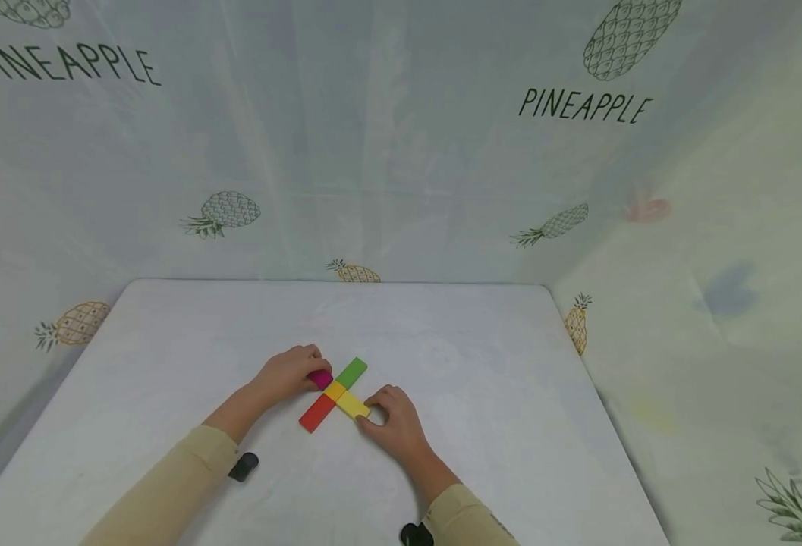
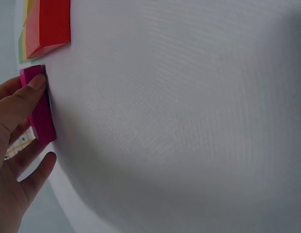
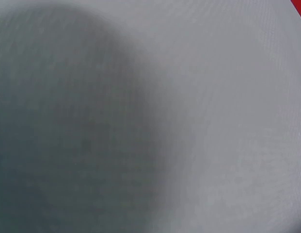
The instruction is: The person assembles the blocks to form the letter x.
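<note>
Colored blocks form a cross on the white table, around a small orange-yellow square block (image 1: 334, 390). A green block (image 1: 352, 373) extends to the far right, a red block (image 1: 317, 413) to the near left. My left hand (image 1: 287, 373) pinches a magenta block (image 1: 319, 378) at the far-left side of the square. In the left wrist view, the thumb lies across this magenta block (image 2: 42, 116), just apart from the red block (image 2: 55, 24). With thumb and fingers, my right hand (image 1: 397, 425) pinches the outer end of a yellow block (image 1: 351, 404). The right wrist view does not show that hand.
The blocks lie on a white table (image 1: 482, 341) with rounded far corners. Behind and beside it hangs a pineapple-print sheet (image 1: 401, 152). Black wrist devices show under both sleeves. A red corner (image 3: 299, 7) peeks into the right wrist view.
</note>
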A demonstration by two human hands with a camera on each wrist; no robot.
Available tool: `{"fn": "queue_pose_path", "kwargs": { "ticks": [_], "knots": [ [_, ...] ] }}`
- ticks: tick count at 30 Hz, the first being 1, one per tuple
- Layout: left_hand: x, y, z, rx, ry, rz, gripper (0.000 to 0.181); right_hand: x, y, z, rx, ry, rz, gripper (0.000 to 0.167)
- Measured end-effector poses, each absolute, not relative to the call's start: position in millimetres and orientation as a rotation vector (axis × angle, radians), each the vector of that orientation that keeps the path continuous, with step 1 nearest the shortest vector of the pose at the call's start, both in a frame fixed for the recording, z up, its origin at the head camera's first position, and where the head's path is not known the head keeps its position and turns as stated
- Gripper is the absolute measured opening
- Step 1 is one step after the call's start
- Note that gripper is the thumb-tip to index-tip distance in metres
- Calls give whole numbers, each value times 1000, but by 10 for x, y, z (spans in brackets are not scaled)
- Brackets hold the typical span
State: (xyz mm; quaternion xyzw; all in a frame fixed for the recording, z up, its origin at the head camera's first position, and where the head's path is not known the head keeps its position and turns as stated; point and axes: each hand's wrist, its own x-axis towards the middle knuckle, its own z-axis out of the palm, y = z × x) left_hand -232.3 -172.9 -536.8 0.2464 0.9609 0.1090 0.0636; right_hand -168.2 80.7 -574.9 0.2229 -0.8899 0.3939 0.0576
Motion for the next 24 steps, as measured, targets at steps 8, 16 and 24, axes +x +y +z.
{"fn": "queue_pose_path", "kwargs": {
  "ticks": [8,16,24],
  "knots": [
    [-2316,-1730,-5426,751,2912,334,37,-1661,800,-5749,654,-2725,1210,18],
    [-2322,-1733,-5458,760,2914,358,35,-1674,804,-5766,653,-2725,1202,18],
    [-2300,-1754,-5463,671,2876,565,39,-1683,811,-5769,668,-2712,1184,19]
  ]
}}
